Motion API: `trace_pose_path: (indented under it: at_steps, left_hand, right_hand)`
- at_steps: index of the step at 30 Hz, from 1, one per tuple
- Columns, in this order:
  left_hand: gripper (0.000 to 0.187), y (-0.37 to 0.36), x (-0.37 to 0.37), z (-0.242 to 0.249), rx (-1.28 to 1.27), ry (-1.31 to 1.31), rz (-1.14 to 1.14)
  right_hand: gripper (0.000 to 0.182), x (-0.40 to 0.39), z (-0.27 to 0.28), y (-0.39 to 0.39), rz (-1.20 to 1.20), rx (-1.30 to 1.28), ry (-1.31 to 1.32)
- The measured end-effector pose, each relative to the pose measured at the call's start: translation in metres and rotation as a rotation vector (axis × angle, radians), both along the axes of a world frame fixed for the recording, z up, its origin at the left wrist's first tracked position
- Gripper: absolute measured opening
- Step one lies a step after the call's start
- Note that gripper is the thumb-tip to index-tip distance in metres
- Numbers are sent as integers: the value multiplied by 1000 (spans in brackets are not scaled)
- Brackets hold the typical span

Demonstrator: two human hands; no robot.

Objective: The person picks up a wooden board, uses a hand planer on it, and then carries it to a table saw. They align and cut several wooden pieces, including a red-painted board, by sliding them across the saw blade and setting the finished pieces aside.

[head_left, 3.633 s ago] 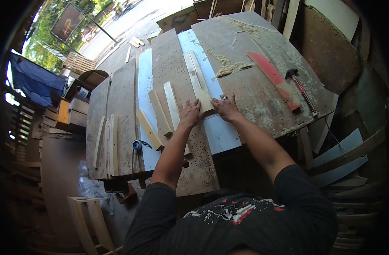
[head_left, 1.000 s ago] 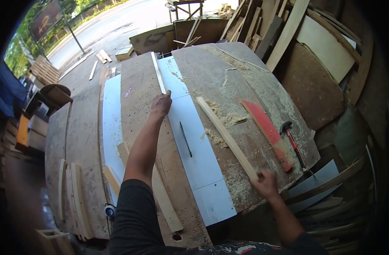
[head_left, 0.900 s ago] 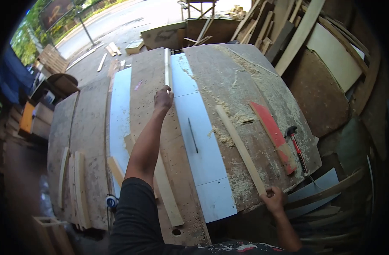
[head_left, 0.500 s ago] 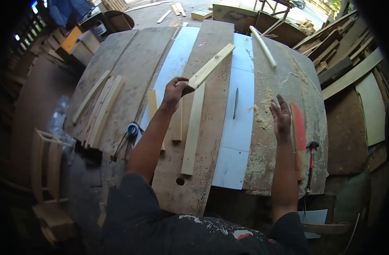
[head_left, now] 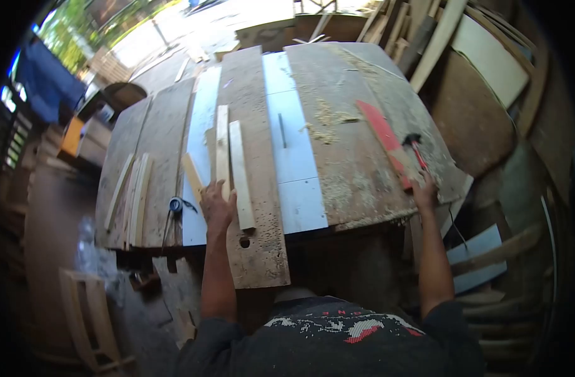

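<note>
My left hand rests over the near end of a pale wood strip, its fingers spread and thumb apart. Right of it lies a second strip, and a shorter wood piece sits to the left. My right hand is closed around the lower handle of a hammer with a dark head and red handle. Just left of the hammer lies a red-painted board, its near end beside my fingers.
A blue tape measure and several thin strips lie on the left of the wooden worktop. A dark slim rod lies on the white panel. Sawdust is scattered nearby. Boards lean at the right.
My left hand has lowered the raised strip onto the worktop and loosened its fingers. My right hand has moved from the air to the hammer and gripped it. The view has turned.
</note>
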State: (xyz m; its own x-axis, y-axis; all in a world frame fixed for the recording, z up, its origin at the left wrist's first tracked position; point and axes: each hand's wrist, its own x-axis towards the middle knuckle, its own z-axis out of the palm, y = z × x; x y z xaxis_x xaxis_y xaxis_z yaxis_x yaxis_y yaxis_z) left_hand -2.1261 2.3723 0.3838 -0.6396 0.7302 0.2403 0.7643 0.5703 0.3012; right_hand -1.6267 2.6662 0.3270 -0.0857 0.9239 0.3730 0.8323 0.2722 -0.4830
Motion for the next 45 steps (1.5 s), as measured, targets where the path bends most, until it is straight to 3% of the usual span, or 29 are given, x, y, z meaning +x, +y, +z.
trace_pose_path:
  at_steps: [2, 3, 5, 8, 11, 12, 15, 18, 20, 23, 24, 26, 27, 28, 31, 34, 39, 42, 45]
  left_hand:
    - [54, 23, 16, -14, -126, 76, -172]
    - [53, 30, 24, -17, -259, 1, -171]
    - [51, 35, 14, -57, -336, 156, -144]
    - [49, 39, -6, -72, -362, 106, -58]
    - [49, 28, -8, -62, -340, 82, -106]
    - [48, 27, -12, -67, -260, 25, -126]
    - [45, 22, 15, -48, -50, 32, -117]
    - [42, 24, 56, -43, 131, -81, -216]
    - [37, 29, 94, -48, 280, -155, -307]
    - [34, 39, 162, -46, 383, -395, -557]
    - [37, 43, 185, -51, 401, -589, -636]
    - [47, 44, 228, -23, 72, -1109, -595]
    - [56, 55, 241, -51, 166, -1207, -674]
    - [62, 55, 258, -44, 84, -1374, -557]
    - [63, 51, 286, -25, 20, -1623, -359]
    - [65, 48, 280, -84, 58, -1583, -318]
    - [61, 22, 289, -100, 223, -1853, -83]
    - [49, 0, 292, -111, 399, -1993, -100]
    - [38, -37, 289, -101, 240, -1798, -111]
  right_hand:
    - [61, -3, 7, -5, -52, -129, -169]
    - [66, -2, -1, -3, -46, -166, -234]
    - [76, -6, -24, 2, -22, -240, -360]
    - [80, -5, -19, 4, -12, -362, -344]
    - [69, 6, -33, 6, 83, -217, -96]
    - [55, 10, -35, 10, 81, -260, 50]
    - [44, 18, 5, -33, 221, -775, 857]
    - [31, 31, -15, -74, 384, -884, 1318]
    - [28, 29, -6, -102, 447, -1003, 1456]
    - [38, 28, -5, -148, 457, -1012, 1414]
    - [47, 25, -4, -167, 489, -965, 1388]
    - [52, 7, 19, -208, 487, -856, 1248]
    - [54, 3, 23, -224, 486, -804, 1179]
    - [61, 4, 9, -232, 509, -866, 1122]
    - [62, -8, -6, -273, 595, -730, 875]
    - [70, -12, -21, -298, 507, -767, 644]
    - [85, -22, -56, -310, 443, -572, 429]
    - [90, -26, -38, -318, 438, -665, 631]
    - [92, -37, -39, -317, 456, -551, 582]
